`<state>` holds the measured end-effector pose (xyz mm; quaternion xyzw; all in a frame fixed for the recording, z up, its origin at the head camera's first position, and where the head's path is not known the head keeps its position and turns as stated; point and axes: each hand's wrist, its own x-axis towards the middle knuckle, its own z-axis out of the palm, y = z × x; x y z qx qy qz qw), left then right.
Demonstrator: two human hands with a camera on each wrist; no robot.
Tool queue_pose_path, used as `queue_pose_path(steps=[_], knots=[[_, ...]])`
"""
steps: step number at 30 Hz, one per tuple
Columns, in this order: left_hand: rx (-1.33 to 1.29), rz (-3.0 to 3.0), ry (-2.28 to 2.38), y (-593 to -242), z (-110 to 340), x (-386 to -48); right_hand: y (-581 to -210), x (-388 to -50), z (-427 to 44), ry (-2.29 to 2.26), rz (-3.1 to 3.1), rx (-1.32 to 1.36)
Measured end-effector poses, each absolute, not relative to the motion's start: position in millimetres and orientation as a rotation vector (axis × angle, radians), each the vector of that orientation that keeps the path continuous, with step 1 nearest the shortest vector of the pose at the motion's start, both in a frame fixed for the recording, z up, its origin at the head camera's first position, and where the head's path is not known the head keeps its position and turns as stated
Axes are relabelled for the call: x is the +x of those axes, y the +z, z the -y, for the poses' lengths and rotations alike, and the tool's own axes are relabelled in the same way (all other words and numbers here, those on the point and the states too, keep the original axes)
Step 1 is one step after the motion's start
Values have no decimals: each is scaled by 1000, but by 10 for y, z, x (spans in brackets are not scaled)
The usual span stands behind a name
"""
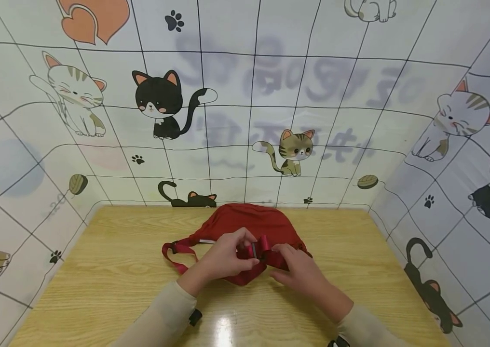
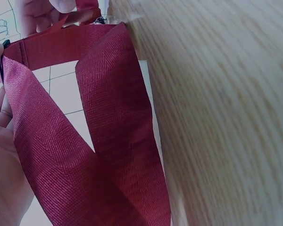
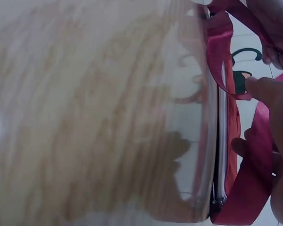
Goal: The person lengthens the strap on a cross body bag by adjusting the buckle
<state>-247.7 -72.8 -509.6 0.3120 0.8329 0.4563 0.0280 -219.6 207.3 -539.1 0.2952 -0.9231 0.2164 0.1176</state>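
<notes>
Pinching one dark buckle [image 1: 254, 250] on one red strap [image 2: 118, 94] with the left hand [image 1: 227, 253]; gripping the same strap with the right hand [image 1: 300, 271], making two at work. Angling two pale-sleeved arms [image 1: 162, 313] inward from seven and five o'clock. Holding the buckle at three o'clock from the left hand, ten from the right. Facing one red bag [image 1: 249, 219], lying at twelve o'clock on one wooden table [image 1: 119, 274], partly between both.

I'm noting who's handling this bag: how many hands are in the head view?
2: the left hand grips the red strap in front of the red bag; the right hand holds the same strap, further right. No other hand shows.
</notes>
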Motion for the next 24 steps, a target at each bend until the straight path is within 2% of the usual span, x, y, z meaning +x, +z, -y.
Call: queue_pose_path(steps=[7,12,18,24], knots=[[938,-2563,1418,-5071,738,-2459,-5407,-2179,-2083,686,2623,863],[923,-2556,1423,-5071,745,-2458,-5415,-2228,-2248,742,2574,980],[926,-2546,1411,-5085,741,-2467,-5443,-2340,-2454,661,2521,1108],[905,-2571,1400,-5082,759,-2474,-5419,-2429,-2622,525,2586,1103]])
